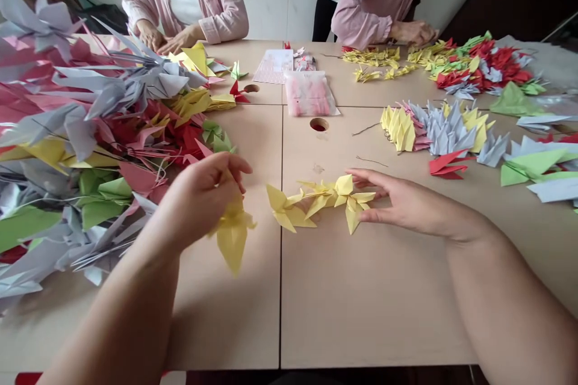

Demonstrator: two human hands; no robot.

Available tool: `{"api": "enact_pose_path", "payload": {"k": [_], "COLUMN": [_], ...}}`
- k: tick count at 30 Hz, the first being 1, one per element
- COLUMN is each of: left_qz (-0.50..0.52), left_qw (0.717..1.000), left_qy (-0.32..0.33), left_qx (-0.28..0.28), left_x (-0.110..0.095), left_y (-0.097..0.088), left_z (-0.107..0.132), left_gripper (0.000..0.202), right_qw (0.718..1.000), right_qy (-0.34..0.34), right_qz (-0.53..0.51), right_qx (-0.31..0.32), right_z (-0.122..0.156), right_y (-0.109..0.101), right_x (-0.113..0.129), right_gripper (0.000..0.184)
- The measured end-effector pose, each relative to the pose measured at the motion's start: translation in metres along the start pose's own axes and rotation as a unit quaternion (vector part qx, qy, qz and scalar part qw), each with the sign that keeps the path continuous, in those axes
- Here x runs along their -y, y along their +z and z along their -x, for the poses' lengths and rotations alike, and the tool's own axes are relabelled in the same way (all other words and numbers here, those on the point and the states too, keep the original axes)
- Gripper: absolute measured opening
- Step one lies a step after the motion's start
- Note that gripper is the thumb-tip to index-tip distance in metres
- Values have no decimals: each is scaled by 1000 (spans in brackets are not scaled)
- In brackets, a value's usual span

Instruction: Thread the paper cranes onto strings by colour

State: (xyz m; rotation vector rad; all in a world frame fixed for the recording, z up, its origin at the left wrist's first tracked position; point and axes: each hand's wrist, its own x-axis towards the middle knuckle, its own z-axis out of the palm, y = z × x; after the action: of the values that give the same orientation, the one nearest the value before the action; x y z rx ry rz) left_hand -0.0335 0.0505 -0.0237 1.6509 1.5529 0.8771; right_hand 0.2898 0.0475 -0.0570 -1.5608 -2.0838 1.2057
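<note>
My left hand [203, 198] is closed, its fingertips pinching a yellow folded-paper flower [233, 237] that hangs point-down and slightly blurred above the table. A short row of joined yellow paper flowers [316, 197] lies across the table seam in front of me. At its right end is my right hand [397, 198], thumb and fingers apart on either side of the last flower, with the thumb against a petal. Left of my left hand rises a big heap of folded-paper pieces [130, 81] in grey, pink, red, green and yellow.
A clear bag of pink pieces [309, 93] lies beyond the flowers, near a round table hole [318, 125]. Rows of folded paper [442, 129] and loose wires [371, 161] lie at right. Across the table [361, 313], two people in pink shirts handle paper pieces.
</note>
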Motion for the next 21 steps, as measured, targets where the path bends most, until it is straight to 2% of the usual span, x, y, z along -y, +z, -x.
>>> {"api": "enact_pose_path", "payload": {"k": [3,4,6,10,14,16,21], "left_qz": [-173,-192,-189,-136,-1,59,157], "left_qw": [980,975,975,984,989,988,980], "left_qy": [94,106,90,11,-50,-65,-100], "left_qx": [23,41,80,119,139,131,70], "left_x": [9,11,14,18,22,23,16], "left_y": [15,19,23,24,25,24,17], "left_z": [-1,-2,-3,-5,-7,-8,-10], "left_gripper": [24,26,33,39,30,27,24], "right_qw": [1000,999,998,995,994,995,995], "right_qy": [26,35,51,68,70,64,42], "right_qz": [-17,-18,-7,25,6,-9,-19], "right_qx": [-7,-17,-37,-63,-77,-79,-89], "right_z": [-4,-6,-9,-13,-14,-15,-19], "right_y": [4,4,4,3,3,5,13], "right_x": [1,1,0,-3,-6,-8,-6], "right_gripper": [65,59,46,31,32,36,42]}}
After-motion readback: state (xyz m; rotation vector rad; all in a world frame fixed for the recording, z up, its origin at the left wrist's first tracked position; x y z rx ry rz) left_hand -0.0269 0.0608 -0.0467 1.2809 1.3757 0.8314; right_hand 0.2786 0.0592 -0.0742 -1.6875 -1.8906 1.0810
